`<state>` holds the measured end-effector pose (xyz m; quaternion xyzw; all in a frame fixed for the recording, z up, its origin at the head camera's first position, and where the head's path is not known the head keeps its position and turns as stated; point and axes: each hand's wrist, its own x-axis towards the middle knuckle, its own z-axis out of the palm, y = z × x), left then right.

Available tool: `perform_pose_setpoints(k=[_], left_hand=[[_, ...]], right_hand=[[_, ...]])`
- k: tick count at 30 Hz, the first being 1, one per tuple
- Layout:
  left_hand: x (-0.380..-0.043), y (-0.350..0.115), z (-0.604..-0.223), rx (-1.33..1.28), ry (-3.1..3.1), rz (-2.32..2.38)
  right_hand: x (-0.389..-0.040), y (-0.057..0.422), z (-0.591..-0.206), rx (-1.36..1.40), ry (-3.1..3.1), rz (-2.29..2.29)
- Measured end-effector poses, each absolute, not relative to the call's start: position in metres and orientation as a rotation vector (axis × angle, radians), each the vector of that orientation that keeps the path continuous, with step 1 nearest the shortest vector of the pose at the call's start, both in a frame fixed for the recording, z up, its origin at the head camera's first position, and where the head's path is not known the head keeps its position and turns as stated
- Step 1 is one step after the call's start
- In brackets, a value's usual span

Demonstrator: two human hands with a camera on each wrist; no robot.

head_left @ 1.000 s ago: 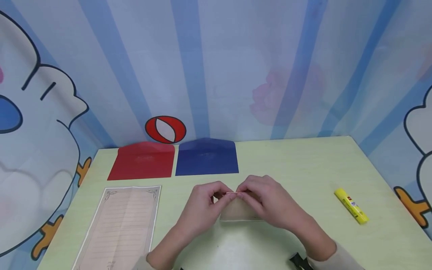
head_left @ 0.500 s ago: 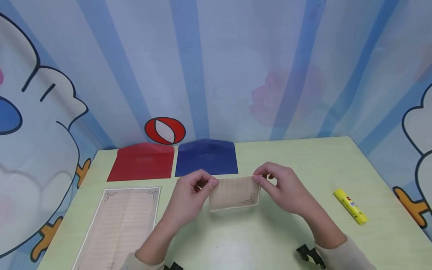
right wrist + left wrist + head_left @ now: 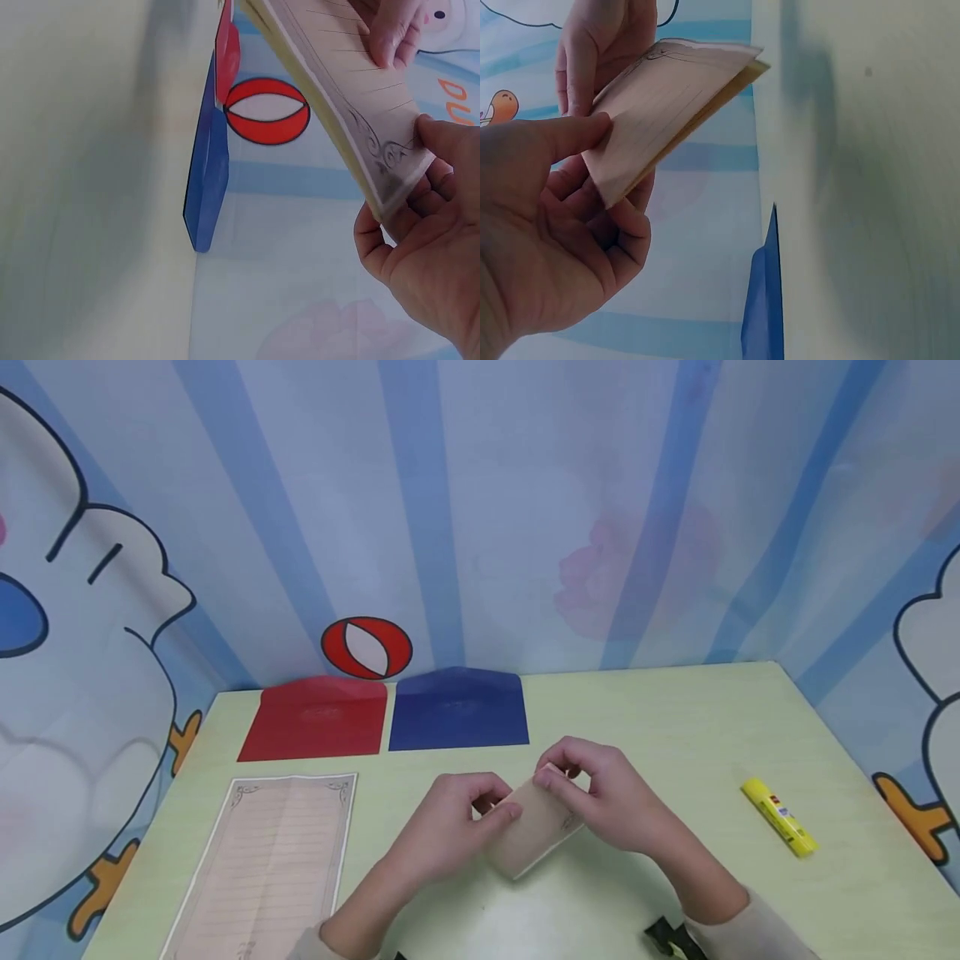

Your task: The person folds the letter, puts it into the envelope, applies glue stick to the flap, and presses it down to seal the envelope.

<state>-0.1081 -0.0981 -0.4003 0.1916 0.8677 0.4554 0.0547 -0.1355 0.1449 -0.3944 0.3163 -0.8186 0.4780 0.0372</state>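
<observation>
A folded sheet of beige letter paper [image 3: 531, 828] is held above the table, tilted in the head view. My left hand [image 3: 457, 818] pinches its left edge between thumb and fingers. At the upper right corner, my right hand [image 3: 607, 793] pinches the same paper. Printed lines and a scroll ornament show on the folded letter paper [image 3: 367, 90] in the right wrist view. From the left wrist, the layers of the letter paper [image 3: 667, 112] stand slightly apart along the fold's free side.
An unfolded lined letter sheet [image 3: 262, 868] lies at the table's left. Behind it are a red envelope [image 3: 318, 722] and a blue envelope [image 3: 460, 714], flaps toward the wall. A yellow glue stick [image 3: 780, 818] lies at the right. A patterned curtain [image 3: 517, 527] hangs behind the table.
Both hands come together, rise apart with the folded letter paper stretched between them, then draw closer and lower again. The paper is now tilted, its left end lower.
</observation>
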Motion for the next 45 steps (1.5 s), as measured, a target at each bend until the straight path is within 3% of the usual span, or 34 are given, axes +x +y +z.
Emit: perform_pose_setpoints(k=[6,12,17,31,36,45], left_hand=[[-0.11,-0.097,-0.402,0.527,2.593,1.46],[-0.12,-0.102,-0.406,0.227,2.443,1.768],[-0.126,-0.104,-0.411,0.048,2.282,1.958],[-0.132,-0.107,-0.422,-0.036,2.199,2.042],[-0.14,-0.123,-0.422,-0.007,2.475,1.887],[-0.18,-0.16,-0.422,0.17,3.065,1.074]], right_hand=[[-0.135,0.143,-0.397,0.86,-2.55,1.484],[-0.14,0.147,-0.399,0.551,-2.65,1.631],[-0.142,0.145,-0.406,0.461,-2.702,1.909],[-0.145,0.141,-0.414,0.331,-2.697,2.104],[-0.153,0.15,-0.414,0.233,-2.683,2.082],[-0.166,0.17,-0.413,0.131,-2.638,2.055]])
